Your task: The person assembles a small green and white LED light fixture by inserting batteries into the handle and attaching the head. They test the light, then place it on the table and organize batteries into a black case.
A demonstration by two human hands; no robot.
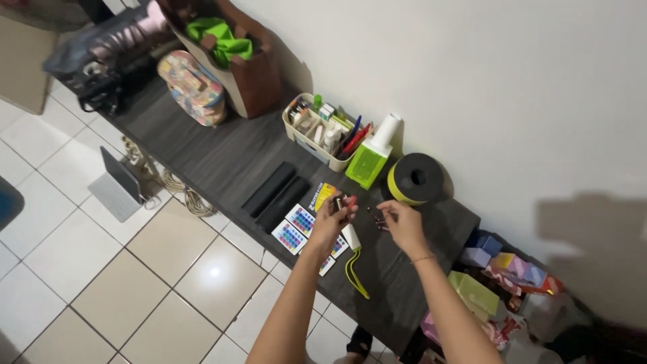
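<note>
Head view: a person stands over a dark wood-grain tabletop [222, 158] set along a white wall, both bare arms stretched fwd. The left hand [331, 222] is closed round a small red-and-dark object [345, 201], held just above the tabletop; what exactly it is can't be told at this size. The right hand [402, 222], a thin bracelet at the wrist, pinches a small dark item [377, 217] betw. thumb and fingertips, near the left hand but apart from it. Under the left hand lie flat remote-style cards w/ coloured button grids [295, 228], plus a white adapter w/ a yellow-green cable [354, 264] trailing toward the near edge. Two long black bars [276, 192] lie side by side to the left of the cards. Behind the hands, by the wall: a beige organiser tray [322, 131] packed w/ pens and bottles, a green-and-white device [372, 156], and a black-and-yellow roll [414, 178]. Further back sit a patterned pouch [192, 87] and a brown bag w/ green cloth [232, 50]. Coloured boxes [502, 269] are stacked off the tabletop's right end; tiled floor [101, 283] below.
</note>
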